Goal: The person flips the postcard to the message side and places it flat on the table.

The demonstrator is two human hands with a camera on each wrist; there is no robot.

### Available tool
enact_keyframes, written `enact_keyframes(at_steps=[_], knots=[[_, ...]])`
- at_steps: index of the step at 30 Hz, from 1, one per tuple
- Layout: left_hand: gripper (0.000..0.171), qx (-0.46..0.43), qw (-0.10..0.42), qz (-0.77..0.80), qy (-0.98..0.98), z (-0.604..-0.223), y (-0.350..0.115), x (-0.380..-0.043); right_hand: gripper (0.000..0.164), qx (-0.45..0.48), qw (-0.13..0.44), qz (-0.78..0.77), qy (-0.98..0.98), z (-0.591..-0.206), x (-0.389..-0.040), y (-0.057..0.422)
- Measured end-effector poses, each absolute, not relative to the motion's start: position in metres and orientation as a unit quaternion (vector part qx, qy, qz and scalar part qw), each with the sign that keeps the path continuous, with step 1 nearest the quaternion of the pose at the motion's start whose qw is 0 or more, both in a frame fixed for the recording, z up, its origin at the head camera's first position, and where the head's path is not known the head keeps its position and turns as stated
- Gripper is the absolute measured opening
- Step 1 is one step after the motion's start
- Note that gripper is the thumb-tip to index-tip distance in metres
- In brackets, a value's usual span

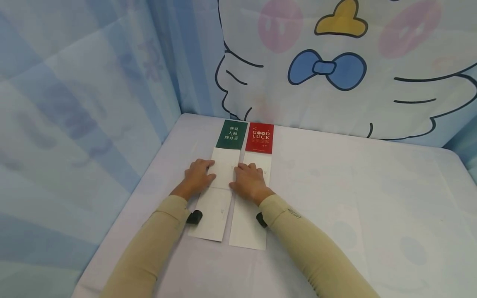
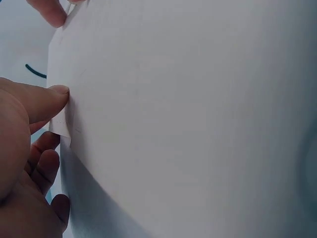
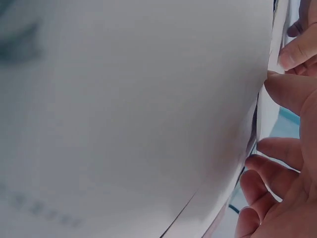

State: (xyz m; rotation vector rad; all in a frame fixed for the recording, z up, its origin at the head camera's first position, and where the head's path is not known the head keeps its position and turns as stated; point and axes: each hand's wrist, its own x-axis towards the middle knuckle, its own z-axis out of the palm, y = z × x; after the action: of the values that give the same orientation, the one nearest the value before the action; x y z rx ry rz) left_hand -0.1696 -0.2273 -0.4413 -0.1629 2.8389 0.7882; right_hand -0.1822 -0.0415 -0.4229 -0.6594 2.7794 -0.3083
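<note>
Two columns of cards lie on the white table. The left column has a green card [image 1: 232,135] with white characters at its far end and white cards [image 1: 223,167] below it. In the right column a red "GOOD LUCK" card [image 1: 259,138] tops a white strip [image 1: 247,223]. My left hand [image 1: 198,176] touches the left edge of the middle white card with thumb and forefinger apart. Over the right column, my right hand [image 1: 250,182] reaches that card's right edge with its thumb and forefinger. The wrist views show thumbs at the paper's edge, the other fingers loosely bent.
A pale table cover [image 1: 365,215] spreads to the right of the cards. Behind the table hangs a curtain [image 1: 328,103] with a cartoon print, and a blue striped curtain [image 1: 93,103] borders the left side. Each sleeve has a black wrist camera [image 1: 194,217] beside it.
</note>
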Motion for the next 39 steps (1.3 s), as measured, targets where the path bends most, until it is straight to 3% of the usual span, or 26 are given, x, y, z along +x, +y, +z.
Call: enact_keyframes(at_steps=[24,39], knots=[[0.05,-0.038,0.105,0.24,0.964,-0.4391,-0.2285,-0.1712,0.061,-0.261,0.142,-0.106,0.949,-0.4235,-0.1816,-0.0435],[0.057,-0.041,0.114,0.245,0.962,-0.4363,-0.2279,-0.1704,0.065,-0.217,0.14,-0.21,0.943,-0.43,-0.1837,-0.038]])
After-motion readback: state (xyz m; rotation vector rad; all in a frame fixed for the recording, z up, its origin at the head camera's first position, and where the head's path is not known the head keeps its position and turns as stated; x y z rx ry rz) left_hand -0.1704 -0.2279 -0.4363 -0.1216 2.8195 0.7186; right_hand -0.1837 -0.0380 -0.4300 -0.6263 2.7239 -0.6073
